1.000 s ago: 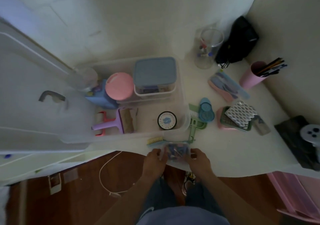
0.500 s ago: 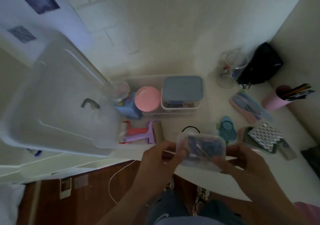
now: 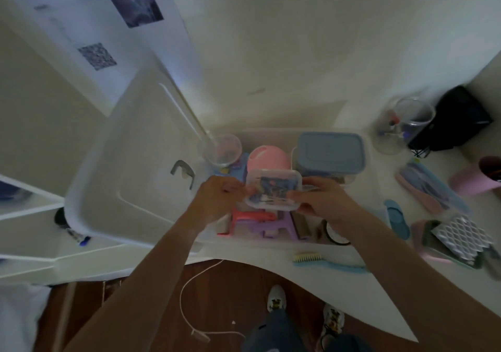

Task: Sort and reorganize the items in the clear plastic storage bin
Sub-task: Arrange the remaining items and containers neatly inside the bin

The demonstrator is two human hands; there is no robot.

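Head view: small box [image 3: 273, 189] contents blurred.

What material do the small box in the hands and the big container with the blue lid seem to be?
The small box looks like clear, glossy plastic: dark contents show through its lid and the rim catches light. The big container seems clear plastic too, contents faintly visible through its wall; its blue lid looks opaque, matte plastic, though blur leaves this uncertain.

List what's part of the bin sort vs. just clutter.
In play: small clear box held by left hand and right hand; bin; blue-lid box; pink lid.
Clutter: brush; pink cup; black bag.
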